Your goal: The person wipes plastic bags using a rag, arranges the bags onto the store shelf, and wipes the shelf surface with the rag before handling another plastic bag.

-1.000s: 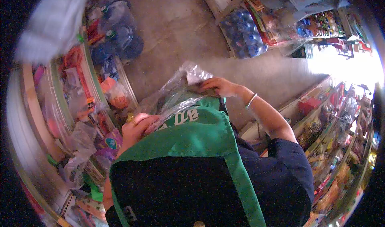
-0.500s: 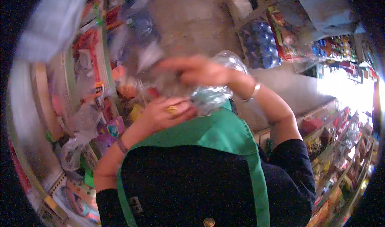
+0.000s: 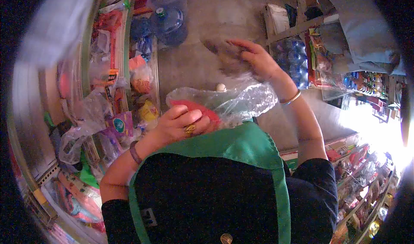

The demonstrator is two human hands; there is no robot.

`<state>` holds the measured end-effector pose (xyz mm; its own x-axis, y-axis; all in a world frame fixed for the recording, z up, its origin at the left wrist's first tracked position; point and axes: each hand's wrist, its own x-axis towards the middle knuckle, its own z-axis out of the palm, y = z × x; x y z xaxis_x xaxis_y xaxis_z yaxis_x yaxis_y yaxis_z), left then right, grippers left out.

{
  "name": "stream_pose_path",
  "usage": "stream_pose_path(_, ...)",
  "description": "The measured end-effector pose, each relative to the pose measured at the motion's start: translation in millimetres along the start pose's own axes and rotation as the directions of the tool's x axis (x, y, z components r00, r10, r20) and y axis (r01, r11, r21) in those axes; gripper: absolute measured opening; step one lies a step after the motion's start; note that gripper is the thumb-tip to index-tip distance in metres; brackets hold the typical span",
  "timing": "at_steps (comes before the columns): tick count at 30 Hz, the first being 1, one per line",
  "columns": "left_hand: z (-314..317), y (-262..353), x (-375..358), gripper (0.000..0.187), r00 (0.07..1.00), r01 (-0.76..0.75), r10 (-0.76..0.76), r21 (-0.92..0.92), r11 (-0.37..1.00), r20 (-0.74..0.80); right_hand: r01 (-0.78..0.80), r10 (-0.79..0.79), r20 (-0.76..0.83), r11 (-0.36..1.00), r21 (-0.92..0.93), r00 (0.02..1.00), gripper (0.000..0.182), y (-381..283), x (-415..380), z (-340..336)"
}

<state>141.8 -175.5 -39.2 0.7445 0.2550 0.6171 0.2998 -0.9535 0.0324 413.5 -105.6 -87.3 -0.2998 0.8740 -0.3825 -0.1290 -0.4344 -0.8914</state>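
Note:
My left hand (image 3: 183,122), with a ring on one finger, is closed on a clear plastic bag (image 3: 254,101) in front of the green apron (image 3: 241,142). Something red (image 3: 209,114) shows at the bag under those fingers; I cannot make out what it is. The crinkled bag stretches rightward from the left hand. Above its right end is my right hand (image 3: 258,60), apart from the bag, with index finger and thumb spread. A dark blur lies beside its fingers. A small pale round thing (image 3: 221,87) shows at the bag's upper edge.
Large blue water bottles (image 3: 168,22) stand at upper left. Shelves of packets line the left side, with a purple packet (image 3: 122,125) and a hanging clear bag (image 3: 86,119). Wrapped bottles (image 3: 293,60) stand at right, and stocked shelves (image 3: 362,179) run along lower right.
My right hand has moved up and right, away from the left hand. The clear bag now lies stretched out, and the red part shows. The view has shifted slightly.

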Motion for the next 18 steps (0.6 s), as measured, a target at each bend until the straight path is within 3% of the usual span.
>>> stream_pose_path(2,1,-4,5,0.02,1.0,-0.023,0.023,-0.03,0.999,0.007,0.047,0.069,0.241,0.893,-0.448,0.968,0.045,-24,-6,51)
stream_pose_path(4,5,-5,6,0.019,0.999,-0.031,0.032,-0.064,0.997,0.018,0.335,-0.066,0.636,0.889,-0.313,0.769,0.041,9,-3,95)
stream_pose_path(7,4,-7,-2,0.018,0.997,-0.024,0.031,-0.098,0.995,0.07,0.221,0.098,0.688,0.907,-0.36,0.719,0.043,18,-13,100)
stream_pose_path(9,-4,-7,-4,0.016,0.991,-0.011,0.02,-0.066,0.998,0.13,0.28,-0.005,0.651,0.905,-0.319,0.759,0.043,-1,-34,78)
stream_pose_path(10,-3,-7,-7,0.015,0.992,0.03,-0.013,-0.143,0.989,0.122,0.309,-0.059,0.627,0.903,-0.298,0.777,0.044,-10,-48,65)
stream_pose_path(13,-6,-6,-8,0.018,0.984,0.089,-0.071,-0.108,0.99,0.166,0.336,-0.106,0.719,0.924,-0.185,0.687,0.045,-24,-76,45)
stream_pose_path(14,-11,-6,-4,0.022,0.976,0.121,-0.086,-0.167,0.979,0.2,0.257,-0.084,0.642,0.949,-0.181,0.762,0.04,-8,-84,40)
stream_pose_path(17,-3,-14,-7,0.025,0.996,0.056,-0.042,-0.18,0.982,0.081,0.393,-0.014,0.523,0.676,-0.623,0.852,0.035,59,-95,-22)
stream_pose_path(18,-3,-16,-6,0.027,0.995,0.052,-0.034,-0.203,0.978,0.092,0.313,0.148,0.438,0.504,-0.805,0.887,0.035,113,-101,-67)
